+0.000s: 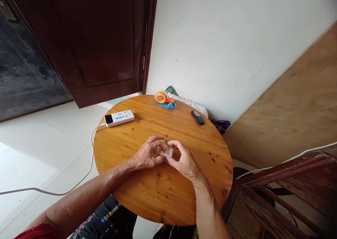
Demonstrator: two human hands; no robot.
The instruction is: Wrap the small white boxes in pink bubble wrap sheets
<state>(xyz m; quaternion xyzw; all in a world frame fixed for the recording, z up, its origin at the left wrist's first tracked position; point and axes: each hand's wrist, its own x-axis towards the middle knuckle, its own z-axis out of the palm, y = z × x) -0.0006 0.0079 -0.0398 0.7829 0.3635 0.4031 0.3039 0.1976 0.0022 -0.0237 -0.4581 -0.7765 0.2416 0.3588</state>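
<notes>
A small, pale, clear-looking box with red print is held just over the middle of the round wooden table. My left hand grips its left side, with fingers bent over the top and the thumb along the near edge. At its right end, my right hand pinches it between thumb and fingertips. The fingers partly cover the box, and what is inside cannot be made out.
A white power bank with a cable lies at the table's left. An orange and blue tape dispenser stands at the far edge, with a dark blurred-out object to its right. A wooden chair is at the right.
</notes>
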